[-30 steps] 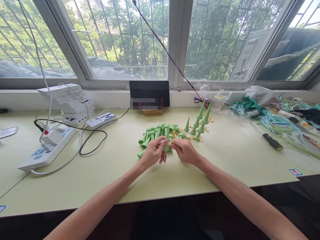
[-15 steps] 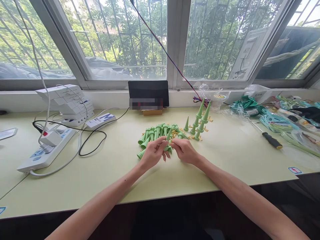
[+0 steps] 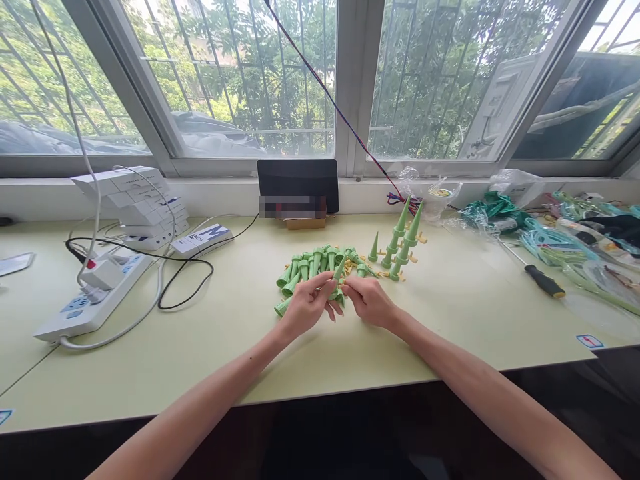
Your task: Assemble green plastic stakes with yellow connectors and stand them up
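**Both hands closed on one green cone at the near edge of the pile**

The left hand (image 3: 306, 303) and the right hand (image 3: 370, 301) meet over the middle of the table (image 3: 250, 353), fingertips almost touching. Between them they hold a green cone (image 3: 339, 272), tilted with its tip pointing up and away. The left hand's fingers curl around its lower part, and the right hand's thumb and forefinger pinch the same end from the other side. Whether a smaller piece sits under the right fingertips is hidden.

Just behind the hands lies a loose pile of green cones (image 3: 307, 263), most on their sides, with small yellow pieces (image 3: 349, 265) scattered among them. The left hand covers the pile's near edge. Right of the pile, two tall stacks of cones (image 3: 404, 239) lean side by side, and a single short cone (image 3: 373, 248) stands just beside them.

A dark tablet (image 3: 298, 179) is propped against the window ledge behind the pile. To the left, well apart from the hands, are a white power strip (image 3: 93, 303) with a plug in it, a looping black cable (image 3: 186, 283), a stack of white boxes (image 3: 134, 200) and a flat box marked M (image 3: 201, 240). To the right, a screwdriver (image 3: 544, 281) lies near a heap of plastic bags (image 3: 575, 237). A red and black wire (image 3: 330, 93) runs down across the window
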Demonstrator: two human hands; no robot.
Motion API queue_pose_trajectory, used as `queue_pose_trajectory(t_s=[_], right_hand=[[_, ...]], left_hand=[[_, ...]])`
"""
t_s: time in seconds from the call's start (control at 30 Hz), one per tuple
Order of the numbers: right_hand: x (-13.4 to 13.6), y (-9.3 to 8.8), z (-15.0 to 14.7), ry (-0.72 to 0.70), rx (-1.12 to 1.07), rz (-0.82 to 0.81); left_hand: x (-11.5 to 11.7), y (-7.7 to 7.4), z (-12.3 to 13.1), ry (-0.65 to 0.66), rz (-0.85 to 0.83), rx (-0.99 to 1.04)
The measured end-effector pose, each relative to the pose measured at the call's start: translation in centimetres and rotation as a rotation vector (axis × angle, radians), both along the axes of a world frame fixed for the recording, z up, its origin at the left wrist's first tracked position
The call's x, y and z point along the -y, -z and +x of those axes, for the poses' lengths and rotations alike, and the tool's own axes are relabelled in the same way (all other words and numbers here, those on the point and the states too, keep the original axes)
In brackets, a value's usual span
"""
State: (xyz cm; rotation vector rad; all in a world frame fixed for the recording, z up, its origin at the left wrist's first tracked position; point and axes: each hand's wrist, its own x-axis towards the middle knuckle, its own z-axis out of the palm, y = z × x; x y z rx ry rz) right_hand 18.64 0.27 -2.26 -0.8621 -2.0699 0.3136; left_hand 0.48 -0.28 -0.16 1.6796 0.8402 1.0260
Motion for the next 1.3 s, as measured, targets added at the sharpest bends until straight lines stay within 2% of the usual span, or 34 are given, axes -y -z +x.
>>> queue_pose_trajectory(t_s=[0.13, 0.33, 0.73, 0.97, 1.3], right_hand=[[0.1, -0.2, 0.0, -0.006, -0.001, -0.01], [0.1, -0.5, 0.0, -0.028, -0.014, 0.062], [0.2, -0.4, -0.2, -0.002, -0.017, 0.025], [0.3, -0.8, -0.3, 0.0, -0.031, 0.052], [0.5, -1.2, -0.5, 0.007, -0.081, 0.097]], left_hand=[[0.0, 0.1, 0.0, 0.003, -0.022, 0.03], [-0.1, -0.1, 0.0, 0.047, -0.108, 0.05], [-0.1, -0.5, 0.1, 0.048, -0.109, 0.063], [0.0, -1.0, 0.1, 0.067, -0.156, 0.073], [-0.4, -0.9, 0.1, 0.124, -0.215, 0.066]])
